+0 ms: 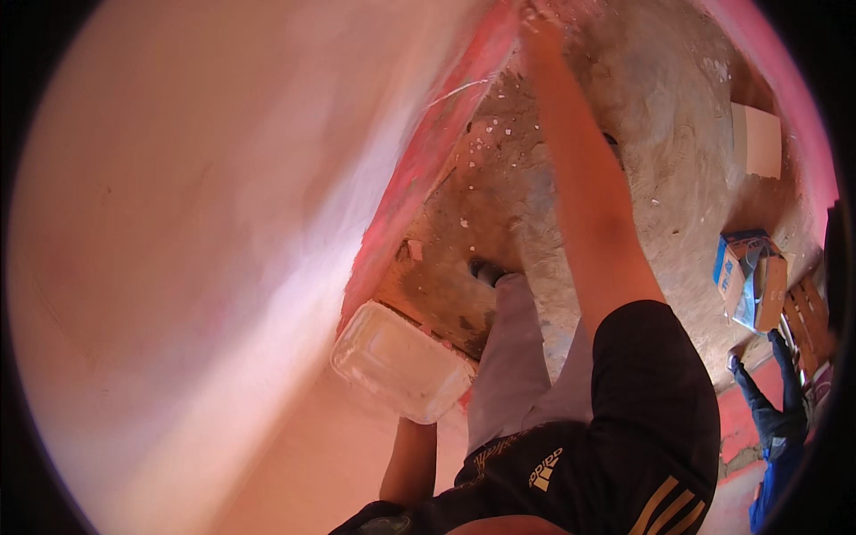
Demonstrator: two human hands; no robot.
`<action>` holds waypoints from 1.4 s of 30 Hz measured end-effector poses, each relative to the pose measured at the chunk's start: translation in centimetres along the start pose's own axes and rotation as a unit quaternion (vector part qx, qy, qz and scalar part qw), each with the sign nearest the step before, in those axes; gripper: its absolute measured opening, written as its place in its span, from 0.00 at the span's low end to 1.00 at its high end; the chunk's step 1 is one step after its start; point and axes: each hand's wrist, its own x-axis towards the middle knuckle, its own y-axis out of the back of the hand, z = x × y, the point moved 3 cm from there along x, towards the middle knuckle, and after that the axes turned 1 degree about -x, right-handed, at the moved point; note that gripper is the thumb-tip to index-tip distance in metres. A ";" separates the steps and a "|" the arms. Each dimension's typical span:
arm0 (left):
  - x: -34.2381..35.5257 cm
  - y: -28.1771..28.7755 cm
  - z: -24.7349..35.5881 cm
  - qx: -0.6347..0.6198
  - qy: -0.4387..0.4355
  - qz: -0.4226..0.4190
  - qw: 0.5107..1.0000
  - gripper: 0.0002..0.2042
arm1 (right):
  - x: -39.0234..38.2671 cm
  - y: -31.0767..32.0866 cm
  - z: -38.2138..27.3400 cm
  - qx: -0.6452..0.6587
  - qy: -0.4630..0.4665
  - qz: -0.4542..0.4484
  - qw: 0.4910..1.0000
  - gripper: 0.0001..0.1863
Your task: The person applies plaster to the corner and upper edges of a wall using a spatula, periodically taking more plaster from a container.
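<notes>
A shallow, whitish rectangular plastic tub (406,361) is held up in front of my body, close beside the wall. My left forearm (410,464) reaches up behind it; the tub hides the fingers that support it. My right arm stretches far ahead, and my right hand (540,31) is at the top edge of the view. It is beside the red-painted lower band (401,196) of the wall. Its fingers look curled, but whatever they hold is too small and blurred to make out.
A pale wall (196,223) rises on the left. Whitish specks dot the rough brown floor (669,169). To the right are a cardboard box (751,278), a pale block (756,141) and a slatted wooden piece (807,316). Another person (780,428) is at the lower right.
</notes>
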 end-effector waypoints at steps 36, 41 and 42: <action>4.1 -5.1 3.5 0.079 -0.031 -0.027 0.996 0.34 | -1.4 -9.4 -7.0 -0.007 0.033 0.018 0.999 0.14; 6.4 -7.4 0.6 -0.022 0.070 -0.074 0.995 0.33 | -15.4 -8.1 3.4 -0.422 -0.096 -0.086 0.897 0.25; 5.5 -7.5 1.3 -0.028 0.028 -0.062 0.997 0.33 | -22.8 -9.7 2.5 -0.446 -0.024 -0.129 0.885 0.22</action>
